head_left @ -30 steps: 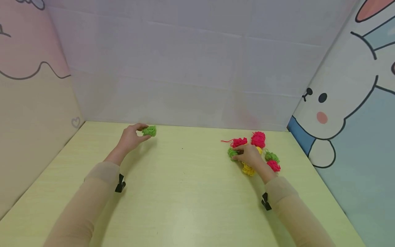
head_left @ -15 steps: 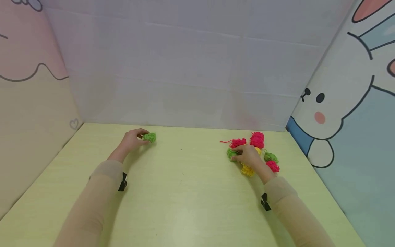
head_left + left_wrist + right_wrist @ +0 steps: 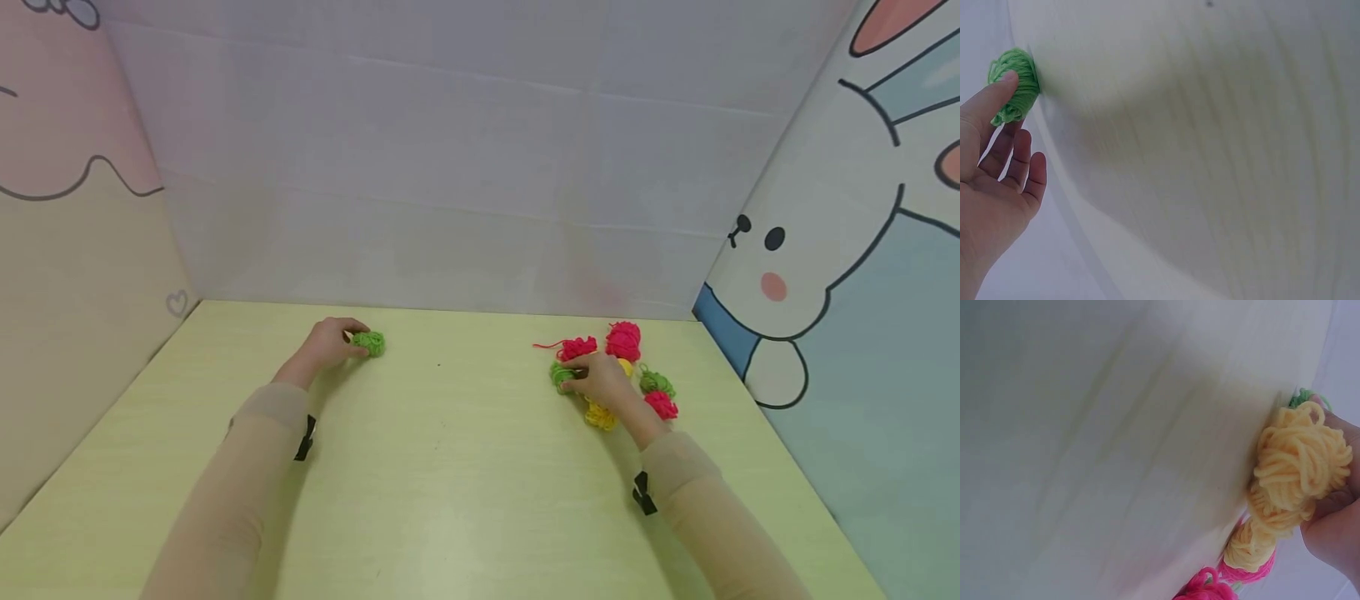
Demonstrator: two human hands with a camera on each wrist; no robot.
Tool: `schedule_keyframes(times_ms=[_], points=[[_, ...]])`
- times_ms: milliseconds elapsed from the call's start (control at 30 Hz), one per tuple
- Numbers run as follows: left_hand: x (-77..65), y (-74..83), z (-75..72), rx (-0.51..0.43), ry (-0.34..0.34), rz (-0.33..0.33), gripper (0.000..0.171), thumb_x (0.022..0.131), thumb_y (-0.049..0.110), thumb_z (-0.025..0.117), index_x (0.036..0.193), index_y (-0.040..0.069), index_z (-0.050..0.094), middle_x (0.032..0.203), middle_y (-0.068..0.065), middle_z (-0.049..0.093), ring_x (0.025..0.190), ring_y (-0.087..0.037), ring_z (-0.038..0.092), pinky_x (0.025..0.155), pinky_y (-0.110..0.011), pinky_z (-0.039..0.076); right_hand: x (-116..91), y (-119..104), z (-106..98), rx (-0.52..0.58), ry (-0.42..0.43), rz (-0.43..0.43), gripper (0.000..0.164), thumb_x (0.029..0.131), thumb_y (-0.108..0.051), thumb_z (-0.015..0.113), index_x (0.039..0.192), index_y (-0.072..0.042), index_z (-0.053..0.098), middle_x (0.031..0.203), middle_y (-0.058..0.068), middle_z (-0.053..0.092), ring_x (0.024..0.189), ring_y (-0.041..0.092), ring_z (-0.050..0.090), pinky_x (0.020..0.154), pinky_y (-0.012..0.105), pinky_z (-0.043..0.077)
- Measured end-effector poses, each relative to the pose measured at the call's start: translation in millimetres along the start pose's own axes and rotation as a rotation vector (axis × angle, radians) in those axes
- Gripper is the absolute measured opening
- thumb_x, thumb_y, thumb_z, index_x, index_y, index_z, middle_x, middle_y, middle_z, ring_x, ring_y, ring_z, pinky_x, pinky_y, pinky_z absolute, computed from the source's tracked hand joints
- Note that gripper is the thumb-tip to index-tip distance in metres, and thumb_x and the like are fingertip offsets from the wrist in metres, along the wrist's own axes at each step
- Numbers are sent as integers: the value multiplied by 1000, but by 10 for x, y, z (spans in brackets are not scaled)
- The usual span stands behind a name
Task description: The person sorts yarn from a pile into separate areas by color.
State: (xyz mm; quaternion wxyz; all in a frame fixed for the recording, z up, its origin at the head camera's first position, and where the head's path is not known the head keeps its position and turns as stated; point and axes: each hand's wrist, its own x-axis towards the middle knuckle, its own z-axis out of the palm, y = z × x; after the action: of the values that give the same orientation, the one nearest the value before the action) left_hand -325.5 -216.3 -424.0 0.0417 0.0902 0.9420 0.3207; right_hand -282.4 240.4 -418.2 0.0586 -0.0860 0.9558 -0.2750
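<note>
Read clock positions in the head view, with 12 o'clock at the far edge of the pale yellow tabletop (image 3: 465,475).

Left hand (image 3: 335,342): thumb and fingers are pinched together only as far as the small green ball of wound yarn (image 3: 369,342) allows. The ball is at 10 to 11 o'clock from the tabletop's middle. In the left-wrist view the thumb lies across one face, while the two outermost fingers curve loosely, clear of the yarn. Whether the ball bears on the tabletop cannot be told.

Right hand (image 3: 603,379): thumb and forefinger pinch a second green bundle of wound yarn (image 3: 562,377) at 2 o'clock. Yellow yarn hides most of this grip in the right-wrist view.

Adjacent items, read from the right hand: pinkish-red yarn bundle with a trailing strand (image 3: 577,348) at 11 o'clock; round pinkish-red yarn ball (image 3: 623,342) at 1 o'clock; loopy green yarn clump (image 3: 657,383) at 3 o'clock; small pinkish-red yarn clump (image 3: 662,405) at 4 o'clock; knobbly yellow yarn bundle (image 3: 600,417) at 6 o'clock.

Handling: expect both green pieces to be light, soft and compressible, with little tendency to slip. Breakage is unlikely; snagged loops and unwinding are the probable faults. Grip across the widest part, spanning several strands, with light pressure. Do not lift by a single loop
</note>
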Motion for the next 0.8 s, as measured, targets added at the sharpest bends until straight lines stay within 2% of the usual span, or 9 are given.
schedule_keyframes(times_ms=[300, 400, 567, 800], points=[[-7, 53, 12, 27, -28, -4, 42, 85, 12, 70, 123, 0, 59, 126, -25, 53, 101, -36, 54, 82, -44, 47, -36, -4, -22, 11, 7, -20, 42, 80, -21, 75, 119, -8, 67, 114, 13, 67, 100, 27, 61, 86, 38, 52], [10, 54, 25, 30, -36, -11, 41, 85, 12, 70, 123, -1, 59, 128, -25, 53, 109, -38, 52, 91, -48, 44, -38, -16, -29, -2, 8, -39, 41, 80, -20, 75, 119, -8, 67, 113, 14, 67, 97, 27, 60, 85, 38, 53], [47, 58, 37, 59, -34, -13, 40, 83, 11, 70, 121, 0, 60, 128, -25, 53, 124, -42, 44, 105, -53, 33, -24, -53, -32, -19, -6, -90, 40, 81, -16, 75, 118, -3, 65, 111, 15, 66, 96, 28, 61, 83, 39, 53], [67, 84, 27, 82, -46, -23, 40, 83, 9, 71, 121, 1, 61, 128, -24, 54, 124, -41, 45, 106, -52, 33, 32, -115, 2, -8, -38, -97, 37, 81, -10, 73, 114, 1, 61, 109, 15, 63, 96, 28, 59, 86, 40, 52]])
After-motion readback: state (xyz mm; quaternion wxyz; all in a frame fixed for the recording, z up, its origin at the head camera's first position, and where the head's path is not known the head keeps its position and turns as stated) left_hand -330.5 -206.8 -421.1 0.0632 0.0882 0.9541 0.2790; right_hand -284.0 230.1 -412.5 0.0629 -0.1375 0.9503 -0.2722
